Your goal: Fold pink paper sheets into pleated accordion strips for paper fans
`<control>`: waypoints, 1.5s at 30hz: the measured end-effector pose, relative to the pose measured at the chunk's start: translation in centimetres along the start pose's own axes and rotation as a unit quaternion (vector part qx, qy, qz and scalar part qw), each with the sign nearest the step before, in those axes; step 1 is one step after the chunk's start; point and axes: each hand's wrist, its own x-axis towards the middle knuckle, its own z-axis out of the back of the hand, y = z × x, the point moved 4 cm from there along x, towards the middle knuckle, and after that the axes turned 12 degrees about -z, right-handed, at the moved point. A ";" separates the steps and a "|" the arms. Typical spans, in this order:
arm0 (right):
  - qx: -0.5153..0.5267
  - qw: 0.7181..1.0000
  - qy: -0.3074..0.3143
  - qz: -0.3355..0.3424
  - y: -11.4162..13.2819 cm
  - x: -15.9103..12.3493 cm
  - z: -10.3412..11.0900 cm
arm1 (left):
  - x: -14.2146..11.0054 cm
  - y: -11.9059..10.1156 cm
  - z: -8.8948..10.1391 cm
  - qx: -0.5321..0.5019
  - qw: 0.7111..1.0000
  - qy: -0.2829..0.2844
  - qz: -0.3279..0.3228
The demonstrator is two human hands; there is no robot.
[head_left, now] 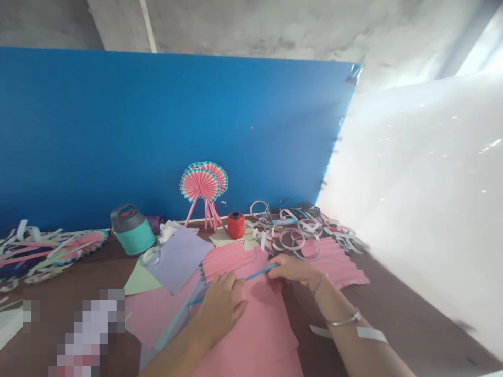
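A narrow blue paper strip [260, 273] runs slantwise over a stack of pink paper sheets [255, 324]. My right hand [293, 269] pinches its right end between thumb and fingers. Palm down, my left hand [223, 303] bends its fingers over the middle of the strip and holds it against the pink sheets; the fingertips are partly hidden. The strip's left end shows past the left hand. Just beyond the hands lies a pleated pink paper piece [226, 259] with a coloured edge.
Pink pleated paper fans [200, 184] stand against the blue board [251, 115]. Near them are a red thread spool [236, 226], curled white strips [293, 235] and a teal jug [135, 235]. Lilac paper [181, 259] and green paper [140, 280] lie left; another pleated pink piece [334, 264] lies right.
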 end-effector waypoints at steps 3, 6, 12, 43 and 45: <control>0.015 1.000 0.011 0.011 0.1 0.1 0.0 | 0.0 -0.3 0.3 0.021 1.000 -0.004 -0.002; 0.017 0.999 -0.008 0.026 0.1 0.7 -0.2 | -0.1 -0.4 0.5 0.027 0.999 -0.024 -0.010; -0.003 0.991 -0.032 0.129 0.7 1.1 -0.7 | -0.3 1.0 -0.2 -0.063 0.986 -0.146 0.047; 0.069 0.978 -0.078 0.179 2.1 0.7 -1.7 | -0.5 3.4 1.1 -0.163 0.949 -0.245 0.118; 0.091 0.979 -0.072 0.170 2.4 0.4 -2.0 | -0.5 3.4 1.1 -0.162 0.947 -0.250 0.120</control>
